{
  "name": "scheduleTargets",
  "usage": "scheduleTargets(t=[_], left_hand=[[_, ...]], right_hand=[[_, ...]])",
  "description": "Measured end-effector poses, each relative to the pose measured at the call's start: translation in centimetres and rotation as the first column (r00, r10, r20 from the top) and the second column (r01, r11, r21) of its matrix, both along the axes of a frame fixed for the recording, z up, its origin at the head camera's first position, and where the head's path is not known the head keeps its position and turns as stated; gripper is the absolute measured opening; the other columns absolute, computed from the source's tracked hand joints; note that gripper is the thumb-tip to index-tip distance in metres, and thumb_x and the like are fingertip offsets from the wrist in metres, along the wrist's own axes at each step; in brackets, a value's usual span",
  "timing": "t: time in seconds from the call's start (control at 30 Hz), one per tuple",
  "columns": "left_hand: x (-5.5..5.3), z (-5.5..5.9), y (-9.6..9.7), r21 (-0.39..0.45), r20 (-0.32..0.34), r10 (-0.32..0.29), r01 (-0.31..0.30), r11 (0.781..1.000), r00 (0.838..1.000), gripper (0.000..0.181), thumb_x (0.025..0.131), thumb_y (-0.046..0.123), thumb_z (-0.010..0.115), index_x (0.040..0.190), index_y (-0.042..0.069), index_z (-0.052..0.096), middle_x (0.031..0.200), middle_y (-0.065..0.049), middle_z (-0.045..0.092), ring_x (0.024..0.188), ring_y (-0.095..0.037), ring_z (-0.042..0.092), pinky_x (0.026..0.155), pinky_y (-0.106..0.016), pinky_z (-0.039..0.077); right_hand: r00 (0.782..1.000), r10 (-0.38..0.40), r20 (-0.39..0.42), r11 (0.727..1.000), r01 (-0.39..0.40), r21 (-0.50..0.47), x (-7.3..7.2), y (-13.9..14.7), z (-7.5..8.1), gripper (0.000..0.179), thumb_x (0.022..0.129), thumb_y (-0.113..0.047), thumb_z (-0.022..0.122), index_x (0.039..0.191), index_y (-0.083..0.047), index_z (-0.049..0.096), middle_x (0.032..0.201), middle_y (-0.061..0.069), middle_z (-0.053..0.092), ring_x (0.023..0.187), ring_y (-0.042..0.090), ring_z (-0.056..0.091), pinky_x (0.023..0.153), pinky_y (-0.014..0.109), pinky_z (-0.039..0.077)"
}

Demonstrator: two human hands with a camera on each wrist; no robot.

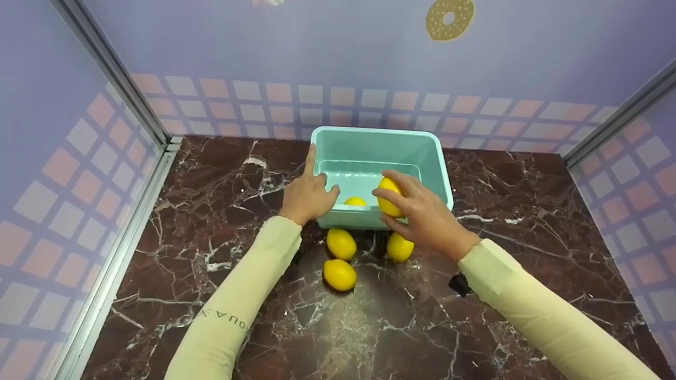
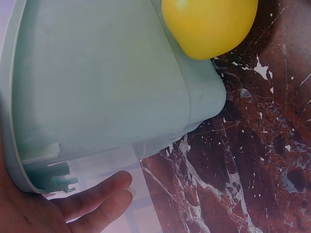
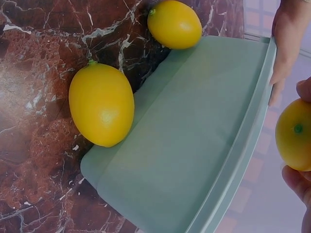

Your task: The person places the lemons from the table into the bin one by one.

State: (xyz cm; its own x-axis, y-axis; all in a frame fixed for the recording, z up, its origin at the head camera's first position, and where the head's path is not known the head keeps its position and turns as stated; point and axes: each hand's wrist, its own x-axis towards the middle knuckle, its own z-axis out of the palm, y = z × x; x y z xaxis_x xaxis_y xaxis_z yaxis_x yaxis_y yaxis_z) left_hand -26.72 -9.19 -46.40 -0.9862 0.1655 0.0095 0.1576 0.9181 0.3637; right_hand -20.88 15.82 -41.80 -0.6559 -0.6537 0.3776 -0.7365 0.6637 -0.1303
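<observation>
My right hand [image 1: 430,219] holds a lemon [image 1: 390,196] between thumb and fingers, above the front rim of a pale green plastic bin [image 1: 380,132]. In the right wrist view this lemon [image 3: 294,133] shows at the right edge. At the bin's front left corner, my left hand [image 1: 310,196] rests on the rim with its index finger stretched along the left side. Two of its fingers [image 2: 104,206] hang outside the wall in the left wrist view. Another lemon [image 1: 355,201] lies inside the bin, mostly hidden by the front wall.
Before the bin, two lemons lie on the left, one lemon [image 1: 341,244] behind another [image 1: 340,275]. A further lemon [image 1: 400,248] sits under my right hand, close to the front wall. Dark red marbled tabletop [image 1: 391,327] reaches the patterned back wall [image 1: 237,53] and side panels.
</observation>
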Motion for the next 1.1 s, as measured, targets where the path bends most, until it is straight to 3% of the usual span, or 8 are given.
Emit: scheduleTargets(t=[0.53,1.1], left_hand=[[0.0,-0.1,-0.1,0.004,-0.013,-0.011,0.011,1.000,1.000,0.052,0.095,0.046,0.040,0.117,0.008,0.068,0.165,-0.003,-0.008,0.061,-0.024,0.057,0.055,-0.037,0.046],[0.0,-0.1,0.0,0.000,-0.005,0.000,0.000,1.000,1.000,0.054,0.095,0.047,0.040,0.121,0.007,0.066,0.165,0.000,-0.010,0.070,-0.025,0.061,0.062,-0.038,0.050]], right_hand=[[0.999,-0.027,0.045,0.999,0.029,-0.038,-0.5,0.0,0.1,0.044,0.090,-0.027,0.068,0.131,-0.021,0.057,0.149,0.013,0.040,0.128,0.033,0.048,0.099,0.048,0.048],[0.997,-0.053,0.062,0.998,0.055,-0.026,-1.1,-0.4,0.0,0.043,0.090,-0.028,0.067,0.131,-0.020,0.057,0.150,0.012,0.040,0.129,0.032,0.048,0.100,0.048,0.047]])
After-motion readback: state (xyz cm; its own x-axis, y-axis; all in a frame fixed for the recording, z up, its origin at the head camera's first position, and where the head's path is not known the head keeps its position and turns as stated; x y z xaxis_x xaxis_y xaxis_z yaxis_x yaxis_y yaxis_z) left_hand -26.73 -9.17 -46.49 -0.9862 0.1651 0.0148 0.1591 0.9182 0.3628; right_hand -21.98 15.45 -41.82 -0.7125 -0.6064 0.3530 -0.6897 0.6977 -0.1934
